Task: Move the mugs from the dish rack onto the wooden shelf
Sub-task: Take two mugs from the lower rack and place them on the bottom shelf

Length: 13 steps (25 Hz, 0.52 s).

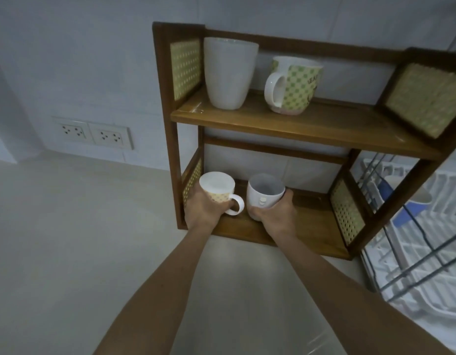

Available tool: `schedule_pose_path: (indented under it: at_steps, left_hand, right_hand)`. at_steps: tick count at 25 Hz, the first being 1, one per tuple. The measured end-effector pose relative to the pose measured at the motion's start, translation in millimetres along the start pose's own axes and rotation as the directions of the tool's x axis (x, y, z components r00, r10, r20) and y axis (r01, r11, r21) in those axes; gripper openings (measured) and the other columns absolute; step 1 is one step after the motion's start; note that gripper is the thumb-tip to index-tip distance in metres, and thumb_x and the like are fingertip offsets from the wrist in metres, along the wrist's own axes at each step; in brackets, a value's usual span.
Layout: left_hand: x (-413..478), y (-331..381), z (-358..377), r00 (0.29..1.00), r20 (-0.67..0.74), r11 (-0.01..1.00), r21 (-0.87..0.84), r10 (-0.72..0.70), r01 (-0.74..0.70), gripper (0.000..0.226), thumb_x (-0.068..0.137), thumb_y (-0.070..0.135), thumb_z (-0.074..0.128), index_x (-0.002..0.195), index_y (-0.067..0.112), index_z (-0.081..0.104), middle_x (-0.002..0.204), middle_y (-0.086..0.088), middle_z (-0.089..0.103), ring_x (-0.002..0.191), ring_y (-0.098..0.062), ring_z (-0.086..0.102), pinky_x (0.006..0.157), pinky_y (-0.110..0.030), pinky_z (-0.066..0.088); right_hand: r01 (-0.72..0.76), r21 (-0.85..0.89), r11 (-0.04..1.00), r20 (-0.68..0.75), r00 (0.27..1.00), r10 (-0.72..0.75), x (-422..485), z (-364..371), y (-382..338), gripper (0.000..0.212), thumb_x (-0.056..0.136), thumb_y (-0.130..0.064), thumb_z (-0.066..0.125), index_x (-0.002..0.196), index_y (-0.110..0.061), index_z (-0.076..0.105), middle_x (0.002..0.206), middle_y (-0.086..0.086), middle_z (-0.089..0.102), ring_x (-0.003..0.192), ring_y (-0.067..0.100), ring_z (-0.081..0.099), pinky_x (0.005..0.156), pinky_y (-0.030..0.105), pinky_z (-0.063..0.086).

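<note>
A two-tier wooden shelf (298,129) with cane side panels stands on the counter. My left hand (204,210) grips a small white mug with a yellow checked band (216,187) at the left end of the lower tier. Beside it my right hand (275,213) holds a plain white mug (265,192). On the upper tier stand a tall white cup (229,73) and a green-checked mug (294,85). The white dish rack (426,272) at the right still holds a blue-and-white mug (411,203).
A pale counter (81,239) spreads left and in front of the shelf. Two wall sockets (93,133) sit low on the tiled wall at the left. Dark metal wires of the rack (426,254) cross the right edge, close to the shelf's right side.
</note>
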<state>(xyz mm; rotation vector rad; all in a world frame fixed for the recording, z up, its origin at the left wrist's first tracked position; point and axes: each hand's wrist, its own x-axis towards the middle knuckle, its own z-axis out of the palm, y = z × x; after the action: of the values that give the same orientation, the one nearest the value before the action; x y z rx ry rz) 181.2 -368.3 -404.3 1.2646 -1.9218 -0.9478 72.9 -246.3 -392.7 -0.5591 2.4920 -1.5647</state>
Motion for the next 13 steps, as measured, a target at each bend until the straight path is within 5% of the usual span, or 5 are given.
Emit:
schedule_pose_path:
  at_steps: [13]
  left_hand:
    - [1.0, -1.2, 6.2, 0.998, 0.065, 0.993, -0.117, -0.024, 0.031, 0.098, 0.061, 0.031, 0.087, 0.141, 0.015, 0.034, 0.140, -0.007, 0.045, 0.130, -0.025, 0.041, 0.107, -0.038, 0.036]
  right_hand:
    - [-0.013, -0.014, 1.000, 0.035, 0.999, 0.013, 3.0, 4.8, 5.2, 0.093, 0.058, -0.019, 0.090, 0.131, -0.016, 0.034, 0.133, 0.007, 0.051, 0.123, 0.024, 0.048, 0.098, 0.033, 0.043]
